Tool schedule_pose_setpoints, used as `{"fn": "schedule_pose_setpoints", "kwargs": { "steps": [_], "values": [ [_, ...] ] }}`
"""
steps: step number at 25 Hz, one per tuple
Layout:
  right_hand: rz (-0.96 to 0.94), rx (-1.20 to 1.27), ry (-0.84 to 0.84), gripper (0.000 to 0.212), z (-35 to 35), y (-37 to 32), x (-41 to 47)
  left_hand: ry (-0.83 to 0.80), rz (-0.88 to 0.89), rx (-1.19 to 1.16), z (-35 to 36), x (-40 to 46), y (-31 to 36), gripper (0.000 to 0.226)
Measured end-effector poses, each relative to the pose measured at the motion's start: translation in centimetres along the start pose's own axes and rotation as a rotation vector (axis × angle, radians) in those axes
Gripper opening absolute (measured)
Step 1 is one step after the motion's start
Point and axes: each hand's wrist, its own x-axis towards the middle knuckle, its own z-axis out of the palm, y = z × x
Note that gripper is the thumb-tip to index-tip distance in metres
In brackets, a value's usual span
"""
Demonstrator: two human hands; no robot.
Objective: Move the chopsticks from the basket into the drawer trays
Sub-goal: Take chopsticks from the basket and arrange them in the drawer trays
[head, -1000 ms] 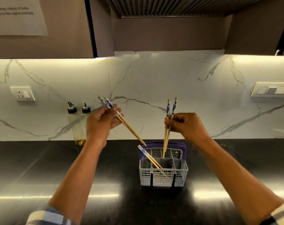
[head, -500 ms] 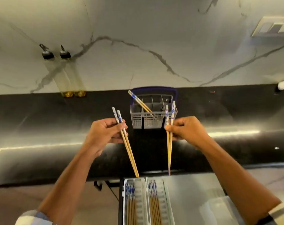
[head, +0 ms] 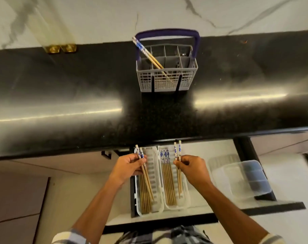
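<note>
My left hand (head: pixel 127 167) grips a pair of wooden chopsticks (head: pixel 146 178) with blue-and-white tops, held over the left white tray (head: pixel 157 196) in the open drawer. My right hand (head: pixel 192 169) pinches a second pair of chopsticks (head: pixel 178 150) over the right white tray (head: pixel 185 199). Both trays hold several chopsticks lying lengthwise. On the black counter stands the grey basket (head: pixel 167 81) with a purple handle; one pair of chopsticks (head: pixel 148 52) leans in its left compartment.
The black counter (head: pixel 79 103) overhangs the open drawer (head: pixel 211 208). Clear plastic containers (head: pixel 245 178) sit at the drawer's right. Two glass bottles (head: pixel 61 48) stand by the marble wall at the back left. Cabinet fronts lie lower left.
Both hands have come down from in front of the basket to the drawer, each carrying its pair of chopsticks over a tray. My view has tilted downward.
</note>
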Motion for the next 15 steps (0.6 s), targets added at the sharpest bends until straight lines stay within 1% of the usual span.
{"fn": "schedule_pose_setpoints", "kwargs": {
  "steps": [4, 8, 12, 15],
  "values": [
    [0.066, -0.046, 0.006, 0.023, 1.4, 1.6, -0.1, -0.002, -0.041, -0.007, 0.7, 0.8, -1.5, 0.017],
    [0.105, -0.101, 0.026, 0.028, 2.7, 2.2, 0.3, -0.032, -0.085, 0.008, 1.4, 1.7, -2.3, 0.021],
    [0.133, -0.147, 0.027, 0.025, 3.5, 2.3, 0.9, -0.049, -0.120, 0.014, 2.0, 2.5, -2.5, 0.021],
    [0.126, -0.122, 0.038, 0.023, 3.7, 2.2, 1.3, -0.044, -0.116, -0.002, 2.0, 2.9, -2.4, 0.021]
  ]
}}
